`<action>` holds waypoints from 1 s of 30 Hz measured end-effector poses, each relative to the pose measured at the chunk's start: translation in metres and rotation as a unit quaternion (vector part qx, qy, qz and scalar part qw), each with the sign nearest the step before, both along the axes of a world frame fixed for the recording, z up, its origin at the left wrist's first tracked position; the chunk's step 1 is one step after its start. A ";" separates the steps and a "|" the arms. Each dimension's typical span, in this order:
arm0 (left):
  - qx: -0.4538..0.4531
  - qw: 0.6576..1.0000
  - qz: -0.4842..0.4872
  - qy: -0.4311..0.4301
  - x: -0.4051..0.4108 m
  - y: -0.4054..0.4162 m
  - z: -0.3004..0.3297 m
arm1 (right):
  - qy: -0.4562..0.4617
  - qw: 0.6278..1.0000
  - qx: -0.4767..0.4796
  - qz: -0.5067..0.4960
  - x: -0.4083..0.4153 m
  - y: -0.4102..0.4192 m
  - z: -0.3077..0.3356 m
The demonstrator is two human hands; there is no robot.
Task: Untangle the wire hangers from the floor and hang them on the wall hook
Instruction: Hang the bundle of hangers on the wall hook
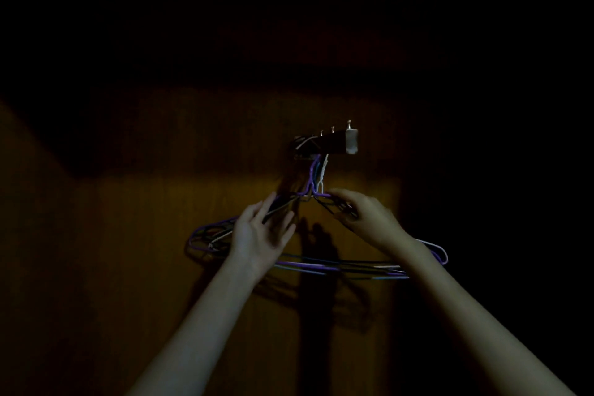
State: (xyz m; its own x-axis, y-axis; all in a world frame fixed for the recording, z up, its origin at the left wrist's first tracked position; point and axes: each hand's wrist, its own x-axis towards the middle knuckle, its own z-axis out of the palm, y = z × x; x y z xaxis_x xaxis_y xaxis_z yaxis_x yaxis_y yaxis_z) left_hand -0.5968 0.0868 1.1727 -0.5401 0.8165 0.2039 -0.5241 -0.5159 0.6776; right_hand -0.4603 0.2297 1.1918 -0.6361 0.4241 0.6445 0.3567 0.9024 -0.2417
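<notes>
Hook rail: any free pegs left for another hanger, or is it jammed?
The hook rail shows three bare pegs toward its right end. Its left end is crowded: the wire hangers bunch there, with the left hand and right hand on their shoulders.

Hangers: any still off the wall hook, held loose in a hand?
No: the bundle of wire hangers hangs by its necks from the wall hook, with the left hand and right hand on its shoulders.

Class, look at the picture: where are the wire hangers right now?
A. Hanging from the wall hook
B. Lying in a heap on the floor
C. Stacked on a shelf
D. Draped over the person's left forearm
A: the necks of the wire hangers loop over the wall hook, their frames dangling below it between the left hand and the right hand.
</notes>
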 end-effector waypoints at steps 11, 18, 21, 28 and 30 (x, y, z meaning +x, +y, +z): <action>-0.177 0.756 0.265 0.572 0.006 -0.005 -0.011 | -0.002 0.991 0.096 -0.092 0.008 -0.020 -0.024; -0.233 0.504 0.360 0.750 0.019 -0.022 -0.030 | -0.012 0.980 0.135 -0.147 0.024 -0.047 -0.048; -0.206 0.496 0.351 0.767 0.031 -0.031 -0.041 | -0.011 0.975 0.130 -0.182 0.042 -0.065 -0.060; -0.147 0.531 0.299 0.779 0.087 -0.053 -0.093 | -0.021 0.948 0.112 -0.299 0.105 -0.124 -0.119; -0.125 0.536 0.281 0.786 0.103 -0.059 -0.115 | -0.053 0.942 0.081 -0.322 0.127 -0.146 -0.139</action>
State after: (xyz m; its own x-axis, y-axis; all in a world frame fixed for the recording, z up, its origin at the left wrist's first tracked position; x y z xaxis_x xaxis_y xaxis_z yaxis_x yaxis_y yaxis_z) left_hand -0.4937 0.0280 1.0578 -0.0357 0.7225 0.6904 0.9869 -0.0831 0.1380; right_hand -0.3332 0.0841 1.0531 -0.3444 0.6459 0.6813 0.8572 0.5123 -0.0523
